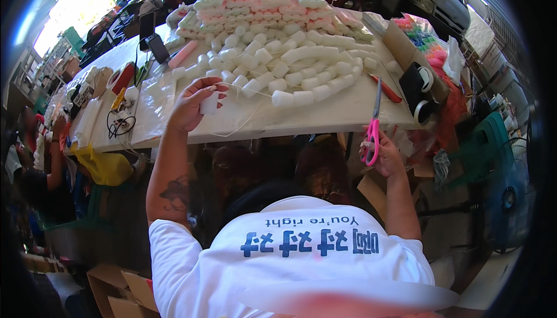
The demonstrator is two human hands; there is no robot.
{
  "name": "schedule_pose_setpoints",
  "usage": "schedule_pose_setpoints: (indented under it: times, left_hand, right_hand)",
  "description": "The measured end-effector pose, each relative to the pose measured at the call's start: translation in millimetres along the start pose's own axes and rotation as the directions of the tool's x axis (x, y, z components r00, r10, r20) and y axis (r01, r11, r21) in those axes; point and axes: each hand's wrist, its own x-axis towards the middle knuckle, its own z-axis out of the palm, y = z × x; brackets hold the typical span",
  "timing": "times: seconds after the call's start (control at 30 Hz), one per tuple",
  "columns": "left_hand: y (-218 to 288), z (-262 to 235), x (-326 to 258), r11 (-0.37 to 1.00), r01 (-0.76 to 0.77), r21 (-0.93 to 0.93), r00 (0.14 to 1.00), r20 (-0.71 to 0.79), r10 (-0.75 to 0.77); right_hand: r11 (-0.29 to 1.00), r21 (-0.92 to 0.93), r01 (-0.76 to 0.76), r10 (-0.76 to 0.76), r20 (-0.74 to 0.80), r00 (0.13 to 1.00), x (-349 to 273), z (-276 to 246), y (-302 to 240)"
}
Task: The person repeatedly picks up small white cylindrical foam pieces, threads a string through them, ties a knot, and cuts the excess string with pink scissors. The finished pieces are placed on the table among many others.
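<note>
My left hand (pixel 187 108) is closed around a short white foam cylinder (pixel 209 104) over the table's front edge. A thin pale cord (pixel 246 90) runs from its fingers to a curved strand of white foam cylinders (pixel 303 98) lying on the table. Off the front edge on the right, my right hand (pixel 390 160) grips pink-handled scissors (pixel 372 138), their blades pointing up and away. Loose and strung foam cylinders (pixel 249 61) lie heaped across the middle of the table, beyond both hands.
Stacked bags of pink and white pieces (pixel 243 7) line the back of the white table (pixel 203 132). A red-handled tool (pixel 387 89) lies near a cardboard box (pixel 447 93) on the right. Cables (pixel 120 122) and plastic film (pixel 154 97) lie left. Another person (pixel 49 173) sits farther left.
</note>
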Motion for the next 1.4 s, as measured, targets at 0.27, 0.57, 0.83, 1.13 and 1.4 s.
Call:
schedule_pose_setpoints:
  times: [0.27, 0.57, 0.83, 1.13, 1.4]
  left_hand:
    - [-1.4, -14.9, 22.2, 0.989, 0.06, 0.132, 0.988, -0.151, -0.04]
    - [-5.8, 4.1, -0.5, 0.973, 0.193, -0.123, 0.975, 0.137, -0.176]
    - [-3.5, 8.4, -7.3, 0.983, 0.065, 0.174, 0.977, 0.19, -0.099]
    - [-14.9, -19.1, 27.8, 0.275, -0.027, 0.961, 0.995, 0.051, -0.082]
    - [-3.8, 55.2, 25.3, -0.346, 0.111, 0.931, 0.994, -0.112, 0.018]
  right_hand:
    - [0.999, -0.015, -0.035, 0.034, -0.076, 0.997, -1.4, -11.4, 7.4]
    - [0.957, -0.284, 0.059, -0.027, 0.117, 0.993, -16.3, 9.2, 12.7]
    - [0.943, -0.333, 0.029, 0.008, 0.107, 0.994, -5.9, 25.3, 19.9]
    - [0.786, -0.609, -0.11, -0.088, -0.285, 0.954, 20.4, -8.6, -14.3]
    - [-0.052, -0.947, -0.317, -0.328, -0.284, 0.901, 44.5, -25.7, -68.5]
